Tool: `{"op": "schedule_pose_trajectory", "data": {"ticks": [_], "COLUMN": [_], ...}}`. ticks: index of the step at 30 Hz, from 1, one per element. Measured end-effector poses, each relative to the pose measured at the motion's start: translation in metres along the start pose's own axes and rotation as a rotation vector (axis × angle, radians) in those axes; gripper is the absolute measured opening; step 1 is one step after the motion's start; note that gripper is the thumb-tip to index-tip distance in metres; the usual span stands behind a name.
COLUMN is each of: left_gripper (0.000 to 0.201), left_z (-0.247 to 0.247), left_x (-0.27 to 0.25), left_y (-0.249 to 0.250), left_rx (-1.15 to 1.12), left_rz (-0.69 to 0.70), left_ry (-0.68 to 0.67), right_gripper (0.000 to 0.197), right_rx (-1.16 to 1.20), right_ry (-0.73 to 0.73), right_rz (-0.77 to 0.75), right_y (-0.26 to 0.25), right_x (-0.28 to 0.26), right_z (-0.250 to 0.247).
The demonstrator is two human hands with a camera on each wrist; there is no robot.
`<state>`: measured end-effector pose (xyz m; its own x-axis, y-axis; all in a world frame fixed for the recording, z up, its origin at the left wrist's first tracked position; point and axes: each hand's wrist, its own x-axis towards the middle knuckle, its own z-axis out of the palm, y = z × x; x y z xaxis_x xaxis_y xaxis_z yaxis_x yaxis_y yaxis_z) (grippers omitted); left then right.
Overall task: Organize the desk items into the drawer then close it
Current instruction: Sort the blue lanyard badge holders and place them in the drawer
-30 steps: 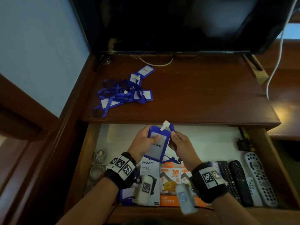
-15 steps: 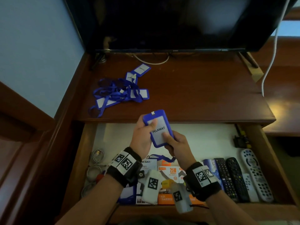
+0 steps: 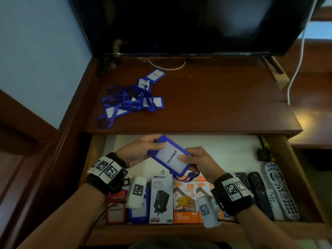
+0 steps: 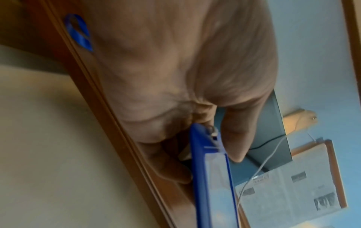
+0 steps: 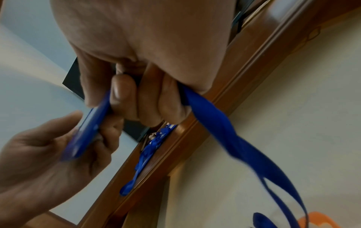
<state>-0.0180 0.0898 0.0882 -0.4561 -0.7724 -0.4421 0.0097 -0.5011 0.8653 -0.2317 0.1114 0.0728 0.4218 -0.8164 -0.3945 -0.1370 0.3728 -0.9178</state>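
Both hands are gripping the blue plastic badge holder [image 3: 170,155] over the open wooden drawer [image 3: 296,177]: we're pinching its far end with our left hand [image 3: 142,150], near end plus lanyard with our right hand [image 3: 199,162], long axis tilting diagonally.

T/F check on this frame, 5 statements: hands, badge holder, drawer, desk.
1. Both hands hold the blue badge holder. True: left hand and right hand grip opposite ends.
2. The drawer is closed. False: it is open.
3. The held badge reads PELAWAT. True.
4. No lanyards remain on the desk. False: a tangle of blue lanyards with badges lies there.
5. The remote controls lie at the drawer's left end. False: they lie at its right end.
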Motion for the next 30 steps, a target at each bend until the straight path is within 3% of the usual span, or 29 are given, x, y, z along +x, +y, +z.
{"op": "schedule_pose_trajectory", "data": {"ticks": [2, 6, 10, 13, 15, 18, 23, 27, 30], "left_gripper": [0.028, 0.022, 0.011, 0.02, 0.016, 0.005, 0.004, 0.005, 0.011], "left_z": [-0.004, -0.013, -0.018, -0.013, -0.011, -0.011, -0.006, -0.007, -0.008], "left_x": [-0.002, 0.0, 0.002, 0.002, 0.001, -0.006, -0.014, -0.009, -0.003], "left_y": [-0.001, -0.005, -0.012, -0.018, -0.019, -0.018, -0.026, -0.031, -0.032], "left_rx": [-0.033, 0.109, 0.385, 0.552, 0.578, 0.54, 0.486, 0.439, 0.372], "left_rz": [-0.021, -0.04, 0.065, 0.092, 0.045, -0.067, -0.165, -0.121, -0.076], "left_ry": [-0.006, 0.018, 0.242, 0.379, 0.346, 0.175, 0.018, 0.084, 0.183], "right_gripper": [0.015, 0.014, 0.019, 0.017, 0.019, 0.024, 0.031, 0.013, 0.021], "right_rx": [-0.019, 0.009, -0.007, -0.038, -0.046, -0.011, 0.045, 0.12, 0.156], "right_ry": [0.019, 0.036, 0.073, 0.101, 0.092, 0.09, 0.111, 0.173, 0.261], "right_rz": [-0.008, -0.006, 0.01, 0.023, 0.022, 0.014, -0.014, -0.015, 0.007], "right_y": [0.002, -0.001, 0.003, 0.01, 0.014, 0.015, 0.019, 0.024, 0.029], "right_x": [0.001, 0.003, 0.007, 0.012, 0.013, 0.01, 0.008, 0.009, 0.01], "right_z": [0.0, 0.003, 0.007, 0.006, 0.004, 0.001, 0.002, 0.005, 0.01]}}
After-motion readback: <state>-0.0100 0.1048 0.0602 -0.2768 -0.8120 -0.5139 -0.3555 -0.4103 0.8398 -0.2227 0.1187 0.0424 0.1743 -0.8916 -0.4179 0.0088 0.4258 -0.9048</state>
